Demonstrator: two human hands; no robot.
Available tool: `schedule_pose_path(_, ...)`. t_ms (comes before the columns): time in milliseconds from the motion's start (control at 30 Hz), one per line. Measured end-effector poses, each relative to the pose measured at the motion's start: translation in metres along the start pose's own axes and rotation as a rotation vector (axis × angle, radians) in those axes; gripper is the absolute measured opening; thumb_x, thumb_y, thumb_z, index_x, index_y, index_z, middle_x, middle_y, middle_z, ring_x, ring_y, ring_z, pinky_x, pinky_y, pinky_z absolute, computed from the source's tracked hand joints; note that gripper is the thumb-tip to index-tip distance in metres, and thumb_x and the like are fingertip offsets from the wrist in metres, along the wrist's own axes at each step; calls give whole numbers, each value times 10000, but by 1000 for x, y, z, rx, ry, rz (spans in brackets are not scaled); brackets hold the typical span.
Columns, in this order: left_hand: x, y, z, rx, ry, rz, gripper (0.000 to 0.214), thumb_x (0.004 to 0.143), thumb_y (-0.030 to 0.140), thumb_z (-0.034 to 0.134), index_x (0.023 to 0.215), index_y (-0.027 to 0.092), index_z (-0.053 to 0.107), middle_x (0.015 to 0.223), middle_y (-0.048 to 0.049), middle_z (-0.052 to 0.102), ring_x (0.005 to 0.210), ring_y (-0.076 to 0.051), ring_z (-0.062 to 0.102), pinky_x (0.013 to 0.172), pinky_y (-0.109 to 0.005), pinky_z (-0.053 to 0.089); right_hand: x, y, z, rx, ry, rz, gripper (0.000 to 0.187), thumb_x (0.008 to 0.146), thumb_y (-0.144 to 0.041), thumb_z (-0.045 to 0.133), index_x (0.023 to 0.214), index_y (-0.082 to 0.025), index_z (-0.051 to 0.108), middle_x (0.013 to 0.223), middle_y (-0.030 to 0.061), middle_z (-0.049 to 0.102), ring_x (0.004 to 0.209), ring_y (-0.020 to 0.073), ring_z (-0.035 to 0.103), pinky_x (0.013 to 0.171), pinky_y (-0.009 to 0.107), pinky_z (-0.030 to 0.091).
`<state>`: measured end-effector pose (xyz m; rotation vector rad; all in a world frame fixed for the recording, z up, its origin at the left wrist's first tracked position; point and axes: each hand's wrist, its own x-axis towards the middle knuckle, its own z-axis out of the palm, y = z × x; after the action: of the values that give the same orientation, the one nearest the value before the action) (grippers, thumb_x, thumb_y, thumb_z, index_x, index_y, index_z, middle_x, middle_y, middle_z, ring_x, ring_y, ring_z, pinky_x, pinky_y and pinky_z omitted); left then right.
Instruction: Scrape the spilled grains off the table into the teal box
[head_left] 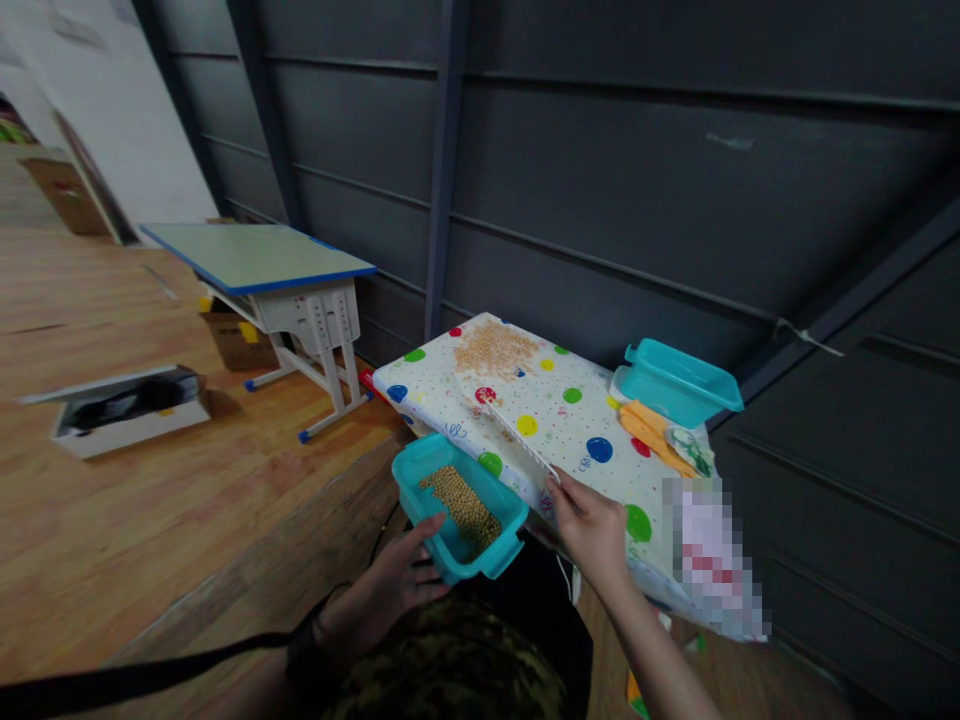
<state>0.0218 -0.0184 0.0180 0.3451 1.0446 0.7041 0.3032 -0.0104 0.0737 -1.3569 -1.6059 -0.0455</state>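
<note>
The two hands were apart, each of them closed on its own thing. The left hand (394,580) gripped the near left wall of a blue tub (491,475), with the thumb over the rim and the fingers outside. The tub was just beside the near edge of the table (562,420), its open side up, and I suppose this grip served to keep the beans (461,505) inside from spilling. They lay along the middle and toward the near right; perhaps the tub was slightly tilted, but I could not tell it surely.

The right hand (592,525) pinched the near end of a thin white strip (521,443), whose other end pointed to the far left. Such a hold probably gave the strip more reach. Whether its tip touched the table, I could not tell. Beyond it, at the far left of the table, a pale heap (495,347) was spread.

To the right sat a second tub (679,380), with an orange rag (652,430) nearer, perhaps placed there to be out of the hands' way. Pixels hid the near right corner. Farther left stood a desk (262,255), with an open carton (142,435) on the floor.
</note>
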Motion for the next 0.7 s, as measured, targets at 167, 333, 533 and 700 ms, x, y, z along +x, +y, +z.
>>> schedule_pose_path(167, -2, 3, 2, -3, -7, 11, 918, 695, 626, 981, 1392, 147, 625, 1238, -189, 790, 1099, -384, 806, 1076, -521, 590, -11, -18, -5, 35, -55, -148, 332, 1027, -220, 665, 1228, -372, 881, 1082, 20, 874, 859, 279, 878, 795, 380, 752)
schedule_pose_path(333, -9, 8, 4, 3, -23, 25, 878, 688, 613, 984, 1349, 142, 647, 1145, -161, 798, 1015, -355, 800, 1050, -506, 585, -18, -37, -13, 67, -119, -270, 434, 1027, -147, 640, 1327, -391, 838, 1125, 1, 869, 891, 254, 878, 846, 374, 753)
schedule_pose_path(533, -16, 10, 1, -3, -75, 75, 837, 745, 613, 959, 1380, 156, 661, 1060, -129, 791, 1040, -353, 791, 1106, -527, 548, -5, -23, -14, -8, -65, -207, 348, 1026, -217, 640, 1235, -361, 878, 1096, 14, 873, 853, 258, 877, 788, 356, 747)
schedule_pose_path(700, -29, 15, 5, -21, -67, 82, 849, 698, 588, 989, 1357, 150, 679, 1096, -151, 793, 1066, -380, 785, 1119, -542, 531, 27, 16, 4, -97, 19, -81, 315, 1024, -361, 622, 1098, -287, 919, 1043, 69, 878, 814, 277, 872, 745, 353, 723)
